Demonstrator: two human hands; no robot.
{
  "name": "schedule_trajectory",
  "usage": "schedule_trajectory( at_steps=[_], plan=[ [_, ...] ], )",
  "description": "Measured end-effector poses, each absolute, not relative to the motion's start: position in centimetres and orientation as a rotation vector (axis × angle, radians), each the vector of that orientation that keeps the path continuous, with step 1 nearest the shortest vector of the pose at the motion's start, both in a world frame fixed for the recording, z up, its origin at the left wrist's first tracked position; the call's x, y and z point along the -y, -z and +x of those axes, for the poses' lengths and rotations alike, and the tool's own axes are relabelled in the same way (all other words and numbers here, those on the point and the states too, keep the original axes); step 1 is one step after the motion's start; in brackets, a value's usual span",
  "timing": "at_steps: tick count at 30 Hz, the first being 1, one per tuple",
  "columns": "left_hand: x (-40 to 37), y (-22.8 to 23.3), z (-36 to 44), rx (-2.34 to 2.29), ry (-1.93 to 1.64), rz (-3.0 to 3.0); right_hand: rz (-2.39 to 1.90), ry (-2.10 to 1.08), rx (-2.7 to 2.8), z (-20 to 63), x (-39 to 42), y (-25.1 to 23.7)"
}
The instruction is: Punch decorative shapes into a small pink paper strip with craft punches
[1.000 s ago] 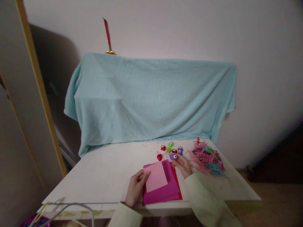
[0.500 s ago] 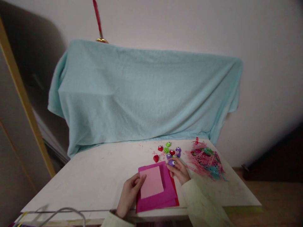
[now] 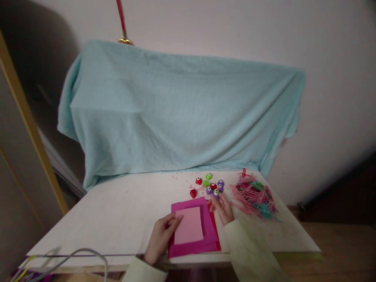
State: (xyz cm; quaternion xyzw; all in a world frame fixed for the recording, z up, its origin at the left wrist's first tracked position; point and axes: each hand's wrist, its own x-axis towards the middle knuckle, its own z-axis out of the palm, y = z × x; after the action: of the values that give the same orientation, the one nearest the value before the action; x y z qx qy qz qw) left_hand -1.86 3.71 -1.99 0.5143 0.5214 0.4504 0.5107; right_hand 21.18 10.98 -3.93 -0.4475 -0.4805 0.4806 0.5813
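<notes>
My left hand (image 3: 161, 237) pinches the left edge of a light pink paper square (image 3: 189, 226) between thumb and fingers. The square lies over larger magenta sheets (image 3: 209, 225), and a red sheet (image 3: 214, 219) peeks out at their right side. My right hand (image 3: 225, 209) has its fingertips closed on a small purple piece with a white eye (image 3: 216, 195), right at the front of a group of similar pieces. Around it are another purple piece (image 3: 209, 190), a red one (image 3: 213, 186) and a green one (image 3: 208, 176). A red piece (image 3: 193, 193) sits apart on the left.
Cut paper strips, mostly pink and teal, form a heap (image 3: 255, 196) at the right of the white table (image 3: 117, 219). Pink scraps lie about the pieces. A light blue cloth (image 3: 182, 113) hangs behind. A grey cable (image 3: 85, 250) loops at the front left edge.
My right hand has moved slightly away from me with the purple piece, bringing it up to the group. My left hand stays on the pink square. The view has tilted a little.
</notes>
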Motion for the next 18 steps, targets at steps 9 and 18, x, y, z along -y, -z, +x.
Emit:
schedule_trajectory(
  at_steps=[9,18],
  plan=[
    [-3.63,1.66,-1.89,-1.246,-1.078,1.265,-1.088,-1.134,1.110,21.23,-10.84,3.42],
    [-3.56,1.53,-1.92,-1.236,-1.081,1.273,-0.972,-1.272,1.142,21.30,-10.60,3.05]
  ],
)
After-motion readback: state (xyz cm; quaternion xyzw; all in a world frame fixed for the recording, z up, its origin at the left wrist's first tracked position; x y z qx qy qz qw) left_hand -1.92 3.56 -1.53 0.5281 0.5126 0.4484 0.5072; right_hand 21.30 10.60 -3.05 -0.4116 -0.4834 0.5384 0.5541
